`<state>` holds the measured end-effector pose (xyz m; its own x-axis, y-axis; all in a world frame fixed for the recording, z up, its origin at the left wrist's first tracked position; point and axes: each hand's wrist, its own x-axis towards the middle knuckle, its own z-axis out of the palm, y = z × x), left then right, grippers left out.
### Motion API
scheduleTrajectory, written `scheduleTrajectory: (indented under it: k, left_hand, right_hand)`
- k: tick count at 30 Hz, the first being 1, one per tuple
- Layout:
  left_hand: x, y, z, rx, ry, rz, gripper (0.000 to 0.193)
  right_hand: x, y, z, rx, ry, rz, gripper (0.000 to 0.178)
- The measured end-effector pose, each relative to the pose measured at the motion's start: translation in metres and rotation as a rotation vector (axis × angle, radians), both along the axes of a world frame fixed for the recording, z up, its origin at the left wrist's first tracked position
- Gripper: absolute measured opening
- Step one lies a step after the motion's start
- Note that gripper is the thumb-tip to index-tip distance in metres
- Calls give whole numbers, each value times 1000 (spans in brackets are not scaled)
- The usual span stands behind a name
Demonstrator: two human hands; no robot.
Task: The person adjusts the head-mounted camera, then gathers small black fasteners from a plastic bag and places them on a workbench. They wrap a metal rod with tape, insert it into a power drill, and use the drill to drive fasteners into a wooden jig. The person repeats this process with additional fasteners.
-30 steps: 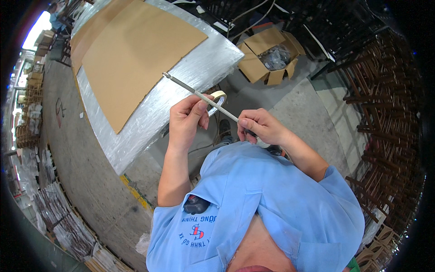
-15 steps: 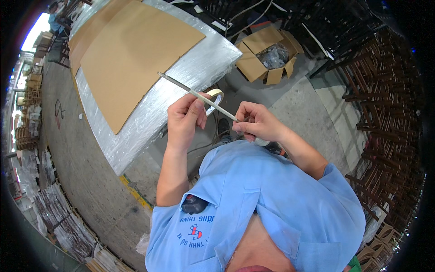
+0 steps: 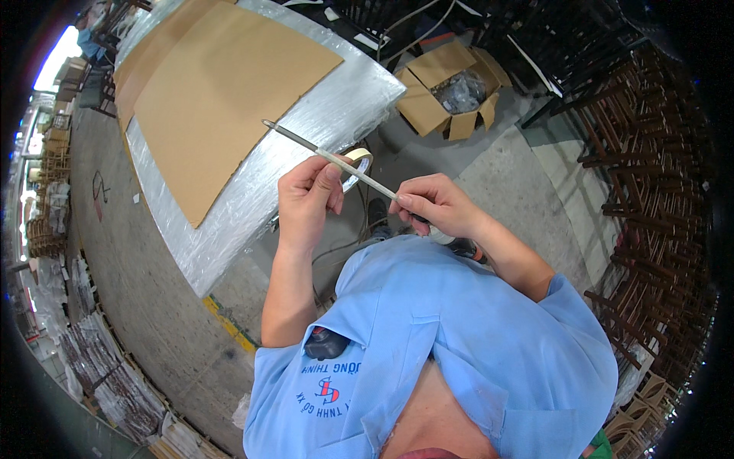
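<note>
A thin rod point(image 3: 369, 181) slants between my hands, bare grey metal with a rounded tip at its upper left and whitish along the stretch nearer me. My left hand point(image 3: 306, 195) pinches it around the middle with thumb and fingers. Closed around its lower right end is my right hand point(image 3: 440, 205); something dark shows under those fingers. A cream tape roll point(image 3: 359, 157) sits just beyond my left fingers, partly behind the rod; whether that hand carries it is hidden. Below my right wrist, a black and orange object point(image 3: 464, 249) is mostly covered.
A plastic-wrapped tabletop point(image 3: 229, 249) with a cardboard sheet point(image 3: 229, 92) on it stands ahead left. Beyond my right hand is an open carton point(image 3: 428, 73) holding clear plastic. Stacked dark wooden chairs point(image 3: 650, 183) line the right. Far left, another person point(image 3: 90, 44) is partly visible.
Both hands keep hold of the rod. My left hand and the rod's tip have shifted slightly left, and the right fingers have closed further over their end, with a dark part now showing below.
</note>
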<state>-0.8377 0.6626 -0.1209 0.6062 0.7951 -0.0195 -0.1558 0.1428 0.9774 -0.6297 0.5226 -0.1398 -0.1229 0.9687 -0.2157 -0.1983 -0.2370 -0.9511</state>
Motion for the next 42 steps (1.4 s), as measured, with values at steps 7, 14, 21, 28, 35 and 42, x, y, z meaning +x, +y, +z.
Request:
scheduleTrajectory:
  k: [7, 14, 21, 28, 35, 42]
  left_hand:
    - [-2, 1, -1, 31, 47, 35, 25]
    - [-5, -4, 1, 15, 68, 72, 25]
    - [-9, -4, -1, 26, 46, 83, 24]
    - [-12, -8, 2, 36, 67, 111, 25]
    - [-15, -7, -4, 40, 60, 121, 27]
    - [-16, -5, -10, 26, 40, 122, 26]
  right_hand:
    - [-3, 1, -3, -1, -61, -174, 17]
    - [-7, 2, 3, -61, -15, -183, 14]
    - [-3, -1, -3, 3, -22, -170, 14]
    - [-6, 0, -3, -30, -37, -280, 20]
    - [-9, 0, 3, -65, -19, -251, 21]
    - [-11, -2, 2, -40, -25, -190, 16]
